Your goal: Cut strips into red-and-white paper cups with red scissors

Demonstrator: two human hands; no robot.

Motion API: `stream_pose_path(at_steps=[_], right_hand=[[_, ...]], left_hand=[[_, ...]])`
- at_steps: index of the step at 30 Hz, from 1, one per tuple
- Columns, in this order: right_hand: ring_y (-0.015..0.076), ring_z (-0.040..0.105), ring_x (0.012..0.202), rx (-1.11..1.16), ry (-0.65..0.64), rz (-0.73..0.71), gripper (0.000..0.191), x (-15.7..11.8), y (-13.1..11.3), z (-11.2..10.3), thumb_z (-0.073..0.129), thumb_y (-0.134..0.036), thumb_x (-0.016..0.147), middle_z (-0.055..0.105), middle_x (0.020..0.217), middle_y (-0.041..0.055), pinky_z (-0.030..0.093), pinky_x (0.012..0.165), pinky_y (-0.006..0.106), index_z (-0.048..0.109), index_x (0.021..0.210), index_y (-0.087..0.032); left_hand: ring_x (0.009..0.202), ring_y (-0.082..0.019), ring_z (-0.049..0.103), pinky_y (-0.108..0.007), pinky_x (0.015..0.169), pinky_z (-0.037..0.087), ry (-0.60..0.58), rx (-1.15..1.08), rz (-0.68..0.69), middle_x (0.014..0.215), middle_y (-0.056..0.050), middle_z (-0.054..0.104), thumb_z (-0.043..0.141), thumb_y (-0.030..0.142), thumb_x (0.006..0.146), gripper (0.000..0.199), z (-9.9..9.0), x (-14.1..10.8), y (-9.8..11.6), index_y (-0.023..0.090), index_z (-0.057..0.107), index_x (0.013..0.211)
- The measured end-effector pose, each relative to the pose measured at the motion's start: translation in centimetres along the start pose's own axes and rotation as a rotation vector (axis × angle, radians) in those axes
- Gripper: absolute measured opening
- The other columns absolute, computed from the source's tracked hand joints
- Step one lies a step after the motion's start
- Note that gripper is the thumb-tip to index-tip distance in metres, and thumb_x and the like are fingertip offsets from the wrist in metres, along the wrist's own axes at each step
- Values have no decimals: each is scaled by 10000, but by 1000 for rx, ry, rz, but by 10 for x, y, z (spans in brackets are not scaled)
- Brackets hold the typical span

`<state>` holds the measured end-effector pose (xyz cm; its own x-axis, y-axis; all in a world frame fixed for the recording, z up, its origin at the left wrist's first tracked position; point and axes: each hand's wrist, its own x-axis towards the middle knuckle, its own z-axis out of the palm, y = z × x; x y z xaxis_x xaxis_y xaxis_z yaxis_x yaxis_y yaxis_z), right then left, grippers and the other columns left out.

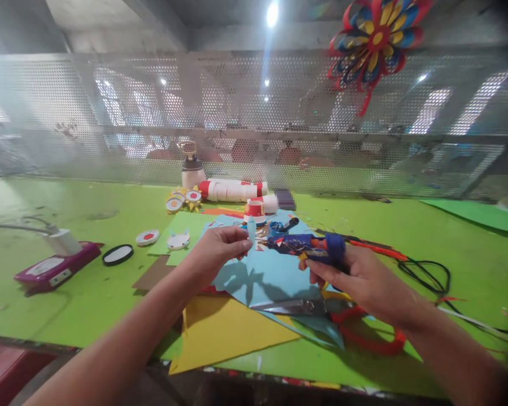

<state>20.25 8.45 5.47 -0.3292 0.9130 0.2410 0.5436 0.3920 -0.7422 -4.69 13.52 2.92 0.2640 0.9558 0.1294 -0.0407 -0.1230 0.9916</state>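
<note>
Over a bright green surface [122, 310], a crafter's left hand [226, 245] pinches a small light-blue piece [251, 228] between thumb and fingers while the right hand [355, 270] grips a blue glue gun [300, 246], its nozzle pointed at the piece; whether the two touch cannot be told. The piece is held above a light-blue sheet [271, 282], toward the middle of the surface, and is not yet attached to anything that shows; any glue on it is too small to see. Work looks partway along: yellow-edged rounds [193, 195] near the far edge appear finished, and a white disc [178, 241] bears light-blue points, while the piece in hand remains loose. Scissors [308, 306] and a yellow sheet [228, 332] lie toward the near edge. Among the containers, a red-and-white cup [254, 212] stands beyond the hands, its inside hidden, and a pale bottle [193, 173] stands by the far edge, its contents not visible. Red-and-white tubes [235, 190] lie beside the bottle.
</note>
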Motion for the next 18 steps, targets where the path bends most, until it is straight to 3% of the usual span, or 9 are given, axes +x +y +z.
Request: stream_pose_path(at_steps=[18], right_hand=[[162,548,590,-1,0,-15,218,-1,-3,3,546,-409,819,606,633,6,460,547,263,613,778,-206]], left_hand=[[576,-105,424,-268,590,322,-53,38,-3,600,6,575,728,256,658,107,4,-2,3,157,687,654]])
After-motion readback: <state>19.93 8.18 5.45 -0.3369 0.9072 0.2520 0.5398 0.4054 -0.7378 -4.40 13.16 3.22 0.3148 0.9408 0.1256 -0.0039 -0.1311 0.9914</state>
